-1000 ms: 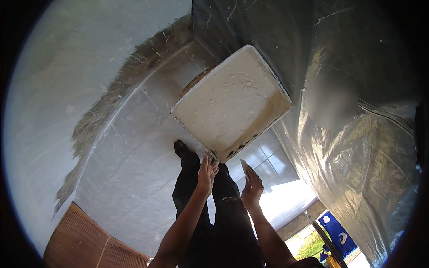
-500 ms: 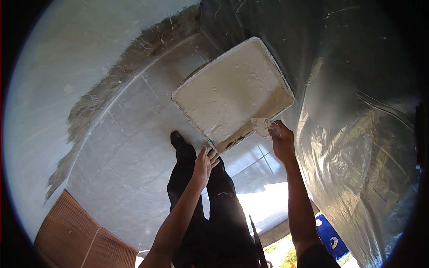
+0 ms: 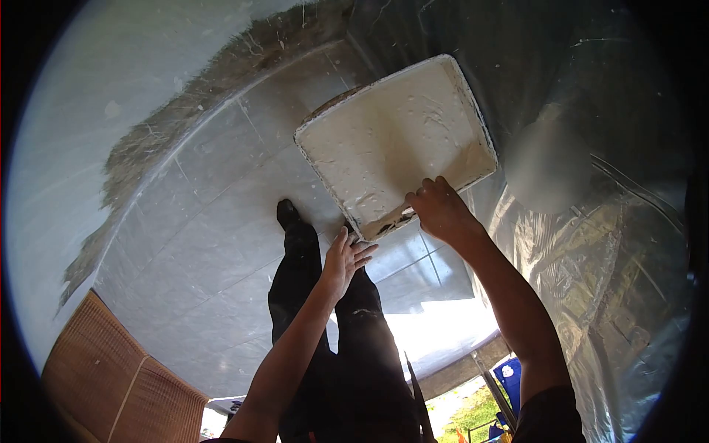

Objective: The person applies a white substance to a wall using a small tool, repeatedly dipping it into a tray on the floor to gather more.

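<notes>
one square tray [image 3: 391, 140] of pitted off-white paste is set on glossy grey floor tiles [image 3: 214, 221], beside one crinkled clear plastic sheet [image 3: 591, 244] | two hands: right hand [image 3: 439, 210] is curled shut against the tray's near rim | left hand [image 3: 343, 258] is held open, fingers spread, by its corner | one ribbed woven mat [image 3: 111, 369]

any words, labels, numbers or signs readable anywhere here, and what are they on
No text can be read anywhere in this view.
tray: filled with white paste, no label or number visible.
plastic sheet: no print visible.
blue item at the lower right: too small to show any mark.
</notes>
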Demonstrator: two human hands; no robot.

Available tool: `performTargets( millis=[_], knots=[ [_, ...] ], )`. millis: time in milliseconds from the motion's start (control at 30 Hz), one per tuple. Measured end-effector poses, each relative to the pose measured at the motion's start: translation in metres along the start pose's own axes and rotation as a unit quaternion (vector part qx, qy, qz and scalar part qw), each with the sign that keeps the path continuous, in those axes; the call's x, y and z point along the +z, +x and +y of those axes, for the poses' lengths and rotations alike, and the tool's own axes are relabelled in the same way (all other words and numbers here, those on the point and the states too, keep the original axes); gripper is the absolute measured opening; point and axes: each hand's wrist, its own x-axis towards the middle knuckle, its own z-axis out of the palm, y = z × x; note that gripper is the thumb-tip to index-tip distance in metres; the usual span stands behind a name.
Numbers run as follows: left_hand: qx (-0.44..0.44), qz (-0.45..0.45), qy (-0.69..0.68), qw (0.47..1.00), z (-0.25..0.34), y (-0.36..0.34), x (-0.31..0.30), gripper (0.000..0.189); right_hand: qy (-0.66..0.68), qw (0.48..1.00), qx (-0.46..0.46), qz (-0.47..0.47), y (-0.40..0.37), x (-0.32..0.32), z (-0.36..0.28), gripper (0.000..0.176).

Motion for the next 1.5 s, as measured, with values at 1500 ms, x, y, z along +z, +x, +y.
performTargets(
  millis=[1500],
  knots=[
    [-0.013,0.02,-0.074,0.997,-0.002,0.005,-0.003,0.082,0.256,0.957,-0.056,0.128,-0.023,0.042,-0.064,0.032]
  ],
)
